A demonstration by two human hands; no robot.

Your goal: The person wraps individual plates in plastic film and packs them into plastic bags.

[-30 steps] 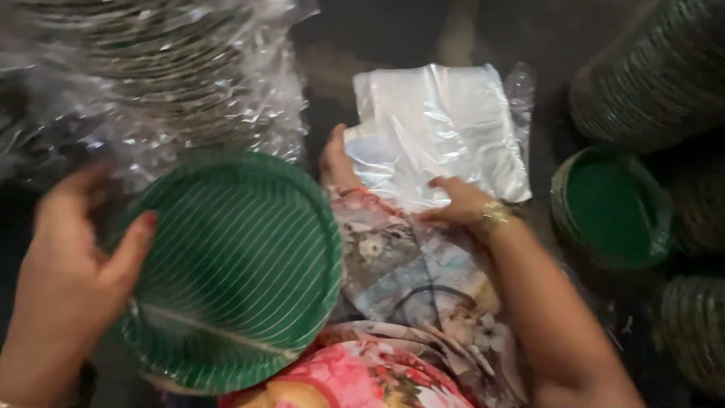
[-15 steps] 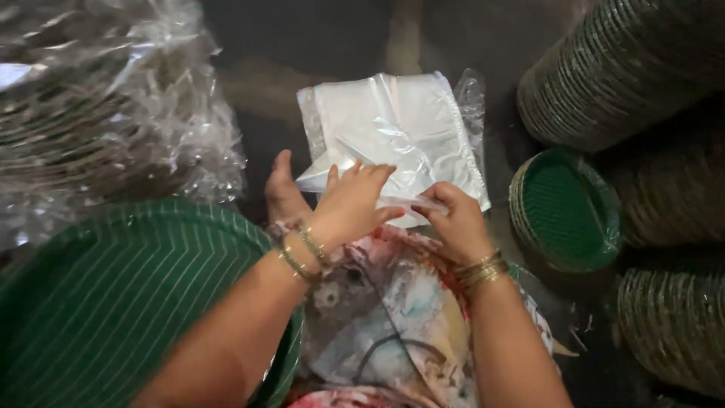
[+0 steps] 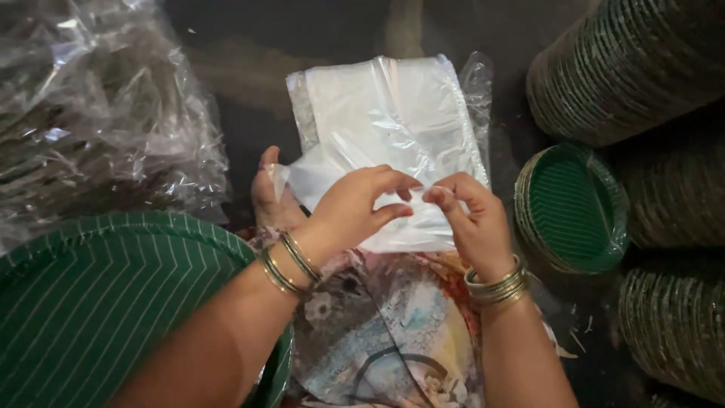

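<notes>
My left hand (image 3: 353,208) and my right hand (image 3: 470,224) meet over a thin clear plastic bag (image 3: 355,174), each pinching its near edge between thumb and fingertips. The bag lies on top of a flat stack of clear plastic bags (image 3: 393,113) on the dark floor. Both wrists carry gold bangles. A foot (image 3: 266,198) shows under the bag, beside my left hand. A large green striped paper plate (image 3: 98,310) rests at the lower left, partly under my left forearm.
Plates wrapped in crinkled clear plastic (image 3: 98,113) are piled at the upper left. Stacks of green plates (image 3: 627,68) lie on their sides at the right, one short stack (image 3: 574,208) face up. Floral cloth (image 3: 377,332) covers my lap.
My left hand let go of the green plate, which now lies at the lower left, and came over to the bag. Both hands now pinch the bag's edge.
</notes>
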